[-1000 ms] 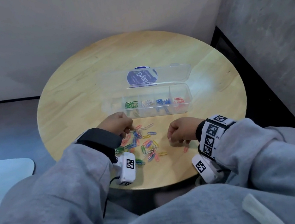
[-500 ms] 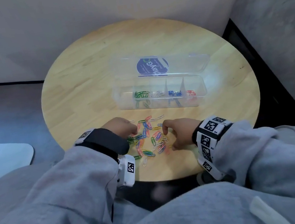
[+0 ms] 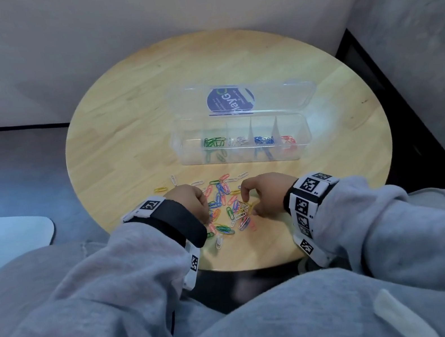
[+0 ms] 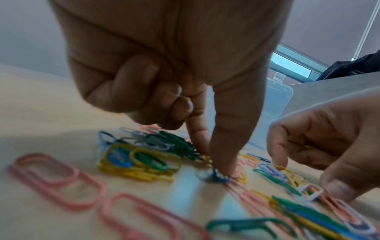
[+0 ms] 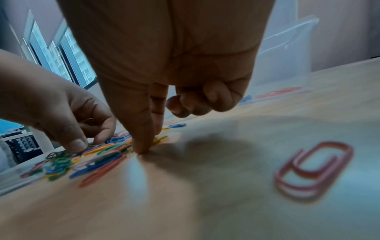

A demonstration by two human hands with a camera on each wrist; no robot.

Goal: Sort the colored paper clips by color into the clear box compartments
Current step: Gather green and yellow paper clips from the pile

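A loose pile of colored paper clips lies on the round wooden table between my hands. My left hand is at the pile's left edge. Its thumb and forefinger tips press down on a blue clip, and its curled fingers hold a yellow clip. My right hand pinches thumb and forefinger down onto yellow clips at the pile's right edge. The clear box stands open beyond the pile, with green, white, blue and red clips in separate compartments.
The box lid, with a blue label, lies open behind the box. A pink clip lies alone to the right of my right hand. A few stray clips lie at the pile's far left. Walls close in behind and to the right.
My right hand has moved left from beside the pile into its right edge. My left hand has stayed at the left edge and lowered its fingertips onto the clips.
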